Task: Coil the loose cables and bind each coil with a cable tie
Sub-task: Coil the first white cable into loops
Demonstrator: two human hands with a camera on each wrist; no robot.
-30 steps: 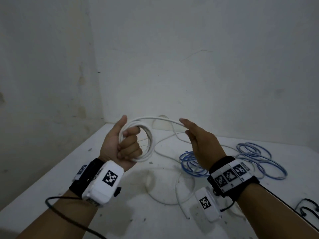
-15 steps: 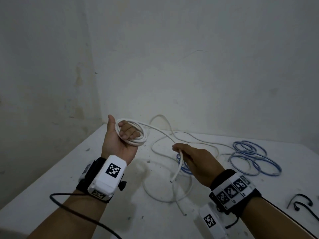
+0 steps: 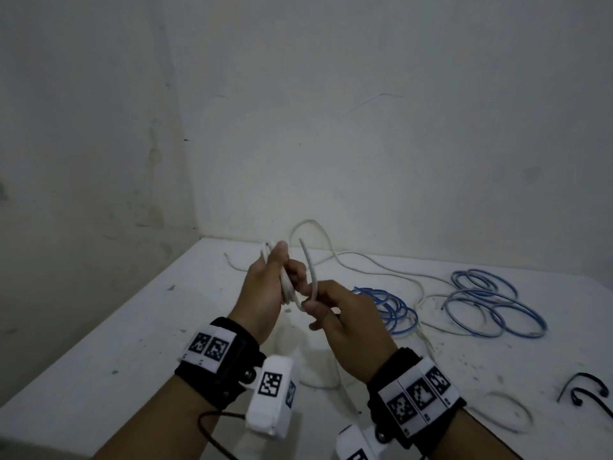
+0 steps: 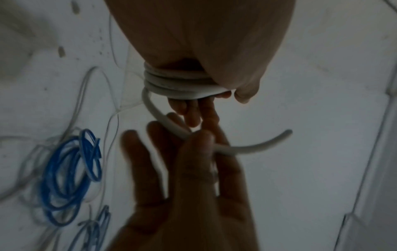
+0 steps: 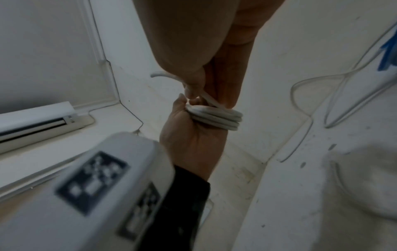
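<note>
Along the right half of the bench point(image 3: 99, 343) lie the other cables: a heap of blue cable point(image 3: 388, 303) just right of the person's hands, and a second, paler blue bundle of loops point(image 3: 491, 303) nearer the back right edge. A thin white cable point(image 3: 374, 263) trails loose from the back wall across the bench between them, one loop of it standing up against the wall. Two black hooked pieces point(image 3: 587, 390) sit at the right edge, with a thin pale ring point(image 3: 510, 410) lying flat just left of them. Nothing lies between the hands and the heaps; the blue cable lies on the bench beyond the right hand.

The bench is white, scuffed and flecked with dark specks, pushed into a corner of bare, stained whitish walls. The light is dim.

Held up above the front middle of the bench is the white cable coil point(image 4: 180, 84), thick, smooth and round, wound in about three tight turns stacked side by side. The left hand point(image 3: 265, 290) is closed around it, the turns wrapped over its fingers and pinned by the thumb. A short tail point(image 3: 310, 270) leaves the coil and curves upward to a cut end. The right hand point(image 3: 348, 320) pinches this tail between thumb and forefinger just beside the coil, its other fingers loosely spread below. Both wrists wear black bands with white marker blocks.
</note>
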